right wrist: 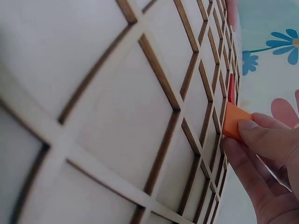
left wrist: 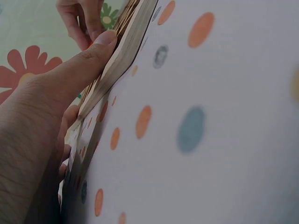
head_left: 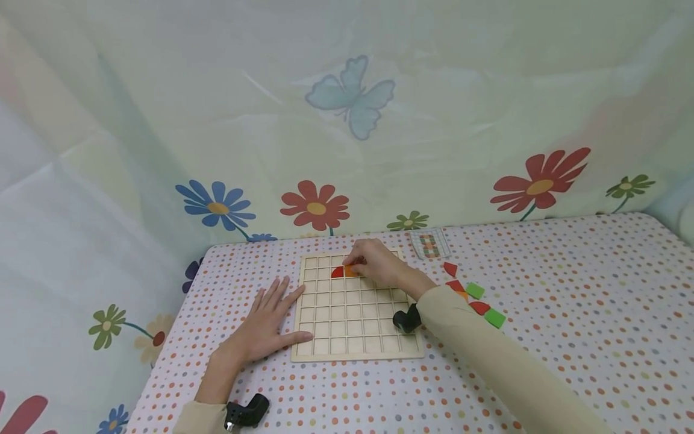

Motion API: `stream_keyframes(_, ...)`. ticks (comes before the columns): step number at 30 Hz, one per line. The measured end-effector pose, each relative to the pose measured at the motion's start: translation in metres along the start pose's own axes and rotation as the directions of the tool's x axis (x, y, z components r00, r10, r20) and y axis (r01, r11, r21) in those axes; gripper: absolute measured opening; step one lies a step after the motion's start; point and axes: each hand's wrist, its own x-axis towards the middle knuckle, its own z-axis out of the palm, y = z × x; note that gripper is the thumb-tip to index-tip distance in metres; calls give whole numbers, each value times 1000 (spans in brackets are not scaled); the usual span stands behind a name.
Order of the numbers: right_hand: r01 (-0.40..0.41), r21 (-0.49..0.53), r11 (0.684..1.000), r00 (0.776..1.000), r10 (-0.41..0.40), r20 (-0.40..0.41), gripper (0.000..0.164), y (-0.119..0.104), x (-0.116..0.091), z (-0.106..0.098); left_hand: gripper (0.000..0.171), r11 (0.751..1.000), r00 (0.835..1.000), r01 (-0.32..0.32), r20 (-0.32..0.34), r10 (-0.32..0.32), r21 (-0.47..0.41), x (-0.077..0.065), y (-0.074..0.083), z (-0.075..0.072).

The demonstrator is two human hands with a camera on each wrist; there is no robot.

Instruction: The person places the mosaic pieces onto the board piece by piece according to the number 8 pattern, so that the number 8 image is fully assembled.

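Note:
A pale wooden grid board (head_left: 337, 313) lies on the dotted cloth. Beside its left edge, my left hand (head_left: 264, 330) rests with fingers spread on the cloth and against the frame. Its thumb lies on the board's rim, as the left wrist view also shows. Between thumb and fingers, my right hand (head_left: 378, 264) pinches an orange tile (right wrist: 236, 121) at a cell in an upper row. The tile appears tilted; whether it touches the cell floor cannot be told. Just left of it, a red tile (head_left: 337, 272) with a curved side sits in a cell.
A patterned card (head_left: 430, 243) lies behind the board's right corner. To the board's right are loose tiles: a red one (head_left: 450, 269), a green one (head_left: 475, 290), another green one (head_left: 494, 317) and several more, some partly hidden by the right sleeve (head_left: 488, 349). A printed curtain hangs behind.

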Motion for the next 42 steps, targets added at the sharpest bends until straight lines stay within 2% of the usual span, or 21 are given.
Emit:
stream_keyframes(10, 3, -75, 997, 1000, -1, 21, 18, -5, 5, 4, 99, 1000, 1000, 5, -3, -5, -7, -3, 0, -2)
stream_keyframes(23, 54, -201, 978, 998, -51, 20, 19, -10, 6, 6, 101, 1000, 1000, 1, -10, -1, -4, -2, -3, -3)
stream_keyframes(36, 41, -210, 977, 999, -35, 32, 17, -8, 0, 6, 101, 1000, 1000, -4, 8, 4, -14, 0, -1, 0)
stream_keyframes(42, 58, -210, 976, 998, -52, 37, 16, -9, 2, 6, 102, 1000, 1000, 3, 14, -3, 1, 0, -1, 0)
